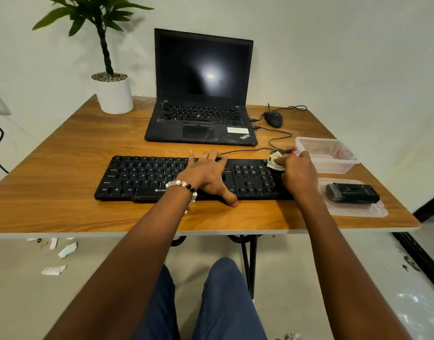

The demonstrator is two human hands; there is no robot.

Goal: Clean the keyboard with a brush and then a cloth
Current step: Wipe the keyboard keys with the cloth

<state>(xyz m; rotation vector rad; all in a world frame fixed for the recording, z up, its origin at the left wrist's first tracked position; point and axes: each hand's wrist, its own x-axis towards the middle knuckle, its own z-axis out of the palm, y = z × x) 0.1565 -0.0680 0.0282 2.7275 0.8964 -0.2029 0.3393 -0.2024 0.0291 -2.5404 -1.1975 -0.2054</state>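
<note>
Black keyboard (162,176) lies flat, long side across the table's near half. Small crumpled white cloth (275,161) sits on its number pad, at three o'clock. Black brush (352,192) rests further out at three o'clock, apart.

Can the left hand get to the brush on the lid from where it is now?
Probably not easily: the left hand rests flat mid-keyboard, and the right hand, gripping the cloth, lies between it and the brush.

Keyboard (176,177) black matt plastic; cloth (275,161) pale, crumpled; table (63,153) smooth wood grain; container (334,153) clear plastic; laptop screen (203,67) glossy
</note>
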